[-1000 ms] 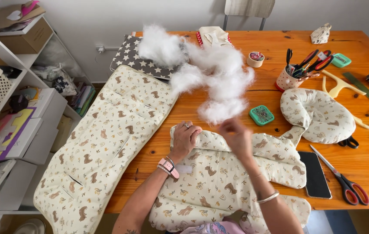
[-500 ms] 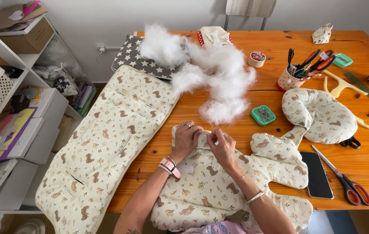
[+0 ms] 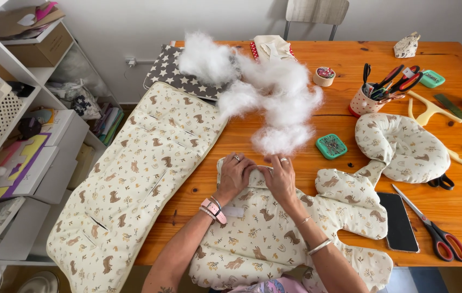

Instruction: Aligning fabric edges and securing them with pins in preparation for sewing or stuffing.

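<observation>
A cream fabric piece printed with small animals [image 3: 263, 239] lies on the wooden table [image 3: 459, 211] in front of me. My left hand [image 3: 235, 174] grips its top edge, with a pink watch on that wrist. My right hand [image 3: 281, 178] presses on the same top edge, fingers bent, right beside the left hand. Just beyond both hands sits a heap of white stuffing fibre [image 3: 274, 97].
A long padded liner of the same print [image 3: 128, 179] drapes off the table's left edge. A stuffed curved cushion [image 3: 404, 149], green pin box [image 3: 331, 146], black phone [image 3: 397, 221], red-handled scissors [image 3: 437, 233], tool cup [image 3: 366, 97] and star-print fabric [image 3: 174, 73] surround me. White shelves [image 3: 14, 125] stand left.
My right hand came down from the stuffing heap to the top edge of the fabric piece, beside my left hand. The left hand stayed on the fabric.
</observation>
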